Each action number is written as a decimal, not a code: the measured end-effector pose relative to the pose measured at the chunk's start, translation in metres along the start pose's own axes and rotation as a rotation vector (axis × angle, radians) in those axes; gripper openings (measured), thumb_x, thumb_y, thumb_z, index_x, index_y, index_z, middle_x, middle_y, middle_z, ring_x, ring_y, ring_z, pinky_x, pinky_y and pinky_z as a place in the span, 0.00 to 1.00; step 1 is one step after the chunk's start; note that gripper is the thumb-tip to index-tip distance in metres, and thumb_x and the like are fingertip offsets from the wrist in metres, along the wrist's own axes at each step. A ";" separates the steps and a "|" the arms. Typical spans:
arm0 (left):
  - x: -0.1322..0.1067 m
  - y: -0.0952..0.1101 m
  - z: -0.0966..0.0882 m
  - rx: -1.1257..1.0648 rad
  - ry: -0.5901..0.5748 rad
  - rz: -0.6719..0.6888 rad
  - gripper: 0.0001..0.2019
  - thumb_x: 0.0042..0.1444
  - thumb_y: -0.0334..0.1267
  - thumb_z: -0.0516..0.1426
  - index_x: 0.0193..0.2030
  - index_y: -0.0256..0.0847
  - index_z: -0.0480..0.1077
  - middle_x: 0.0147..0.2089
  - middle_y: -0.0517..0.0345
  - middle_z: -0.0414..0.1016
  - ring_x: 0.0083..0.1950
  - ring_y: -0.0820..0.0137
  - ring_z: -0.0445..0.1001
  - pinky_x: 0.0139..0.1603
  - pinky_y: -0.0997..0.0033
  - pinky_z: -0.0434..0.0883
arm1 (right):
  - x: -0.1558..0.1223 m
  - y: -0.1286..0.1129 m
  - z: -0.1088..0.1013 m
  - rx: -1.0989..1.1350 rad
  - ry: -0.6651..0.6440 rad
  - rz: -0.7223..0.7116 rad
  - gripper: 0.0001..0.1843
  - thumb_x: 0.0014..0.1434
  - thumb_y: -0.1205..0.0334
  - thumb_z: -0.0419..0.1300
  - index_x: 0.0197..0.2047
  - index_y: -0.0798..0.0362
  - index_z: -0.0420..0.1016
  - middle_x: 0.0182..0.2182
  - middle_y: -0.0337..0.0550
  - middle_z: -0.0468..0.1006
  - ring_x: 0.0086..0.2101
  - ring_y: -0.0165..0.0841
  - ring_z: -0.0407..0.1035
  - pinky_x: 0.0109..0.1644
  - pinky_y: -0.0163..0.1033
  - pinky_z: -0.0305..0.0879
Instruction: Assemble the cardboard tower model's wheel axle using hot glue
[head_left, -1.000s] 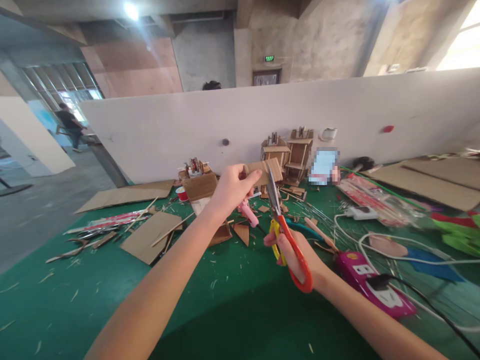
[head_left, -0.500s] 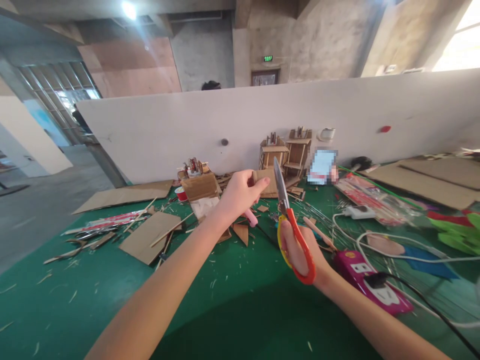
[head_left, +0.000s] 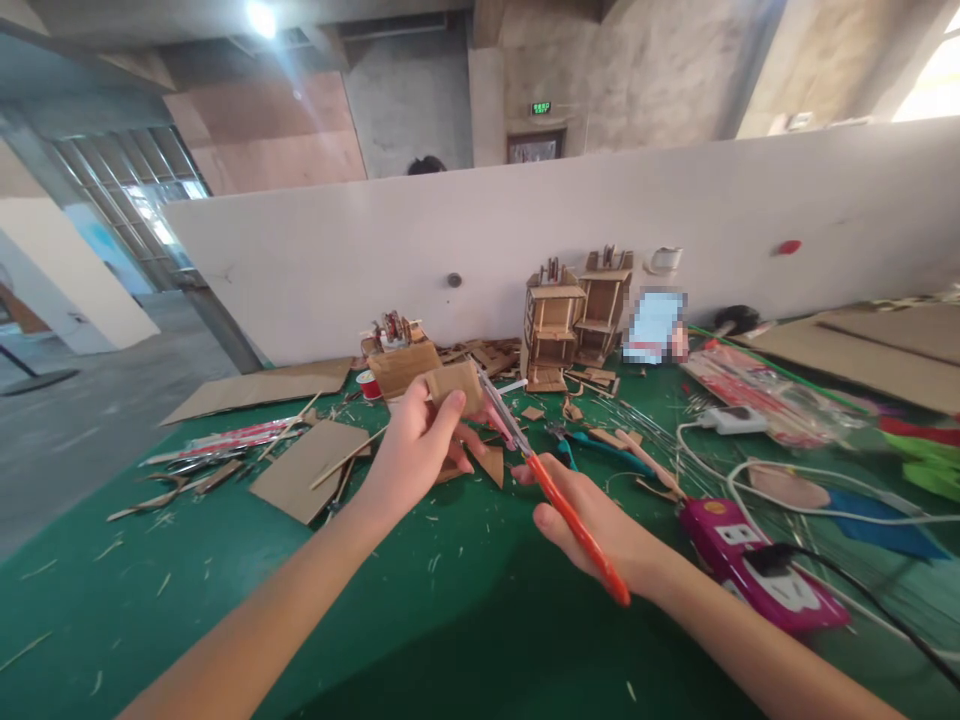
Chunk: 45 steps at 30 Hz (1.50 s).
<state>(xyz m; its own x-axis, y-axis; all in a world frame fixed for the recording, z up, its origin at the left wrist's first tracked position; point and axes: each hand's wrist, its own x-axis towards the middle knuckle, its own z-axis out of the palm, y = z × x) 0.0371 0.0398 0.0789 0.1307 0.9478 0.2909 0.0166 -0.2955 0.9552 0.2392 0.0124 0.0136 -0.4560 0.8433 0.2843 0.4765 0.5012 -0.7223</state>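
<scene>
My left hand (head_left: 420,440) pinches a small piece of brown cardboard (head_left: 459,386) between thumb and fingers, above the green table. In my right hand (head_left: 581,515) is a pair of scissors (head_left: 559,495) with orange handles, its blades pointing up and left. The blade tips lie at the right edge of the cardboard piece; whether they have cut into it I cannot tell. Behind the hands stand two small cardboard shelf models (head_left: 553,325) with wooden sticks as posts. A cardboard box (head_left: 405,372) with several small items on top stands behind my left hand.
A magenta power strip (head_left: 750,570) with cables lies right of my right arm. Teal-handled pliers (head_left: 611,450), a flat cardboard sheet (head_left: 309,475), sticks and scraps litter the green table (head_left: 450,630). A white partition (head_left: 360,240) closes the back; a blurred phone (head_left: 655,327) stands before it.
My left hand has moved left and slightly down with the cardboard piece. The scissors have swung left and turned edge-on, their tips now at the cardboard.
</scene>
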 end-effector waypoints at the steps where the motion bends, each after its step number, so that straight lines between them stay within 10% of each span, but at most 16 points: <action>1: -0.003 -0.003 0.000 -0.007 0.004 0.007 0.13 0.60 0.46 0.55 0.44 0.41 0.58 0.37 0.56 0.74 0.25 0.72 0.75 0.19 0.75 0.72 | 0.000 -0.002 0.001 0.002 -0.007 0.000 0.25 0.60 0.37 0.46 0.38 0.52 0.62 0.32 0.46 0.71 0.32 0.37 0.69 0.37 0.44 0.68; 45: -0.008 -0.013 0.002 0.209 0.105 0.161 0.10 0.63 0.45 0.52 0.37 0.42 0.62 0.19 0.69 0.63 0.15 0.79 0.59 0.14 0.81 0.57 | 0.012 0.001 0.017 -0.034 -0.042 -0.014 0.27 0.60 0.31 0.39 0.33 0.49 0.52 0.27 0.36 0.61 0.25 0.30 0.55 0.28 0.39 0.55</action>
<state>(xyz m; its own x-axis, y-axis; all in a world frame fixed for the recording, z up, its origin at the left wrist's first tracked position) 0.0380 0.0360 0.0638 0.0448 0.8909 0.4521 0.2094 -0.4509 0.8677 0.2218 0.0201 0.0055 -0.4933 0.8279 0.2669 0.4951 0.5195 -0.6964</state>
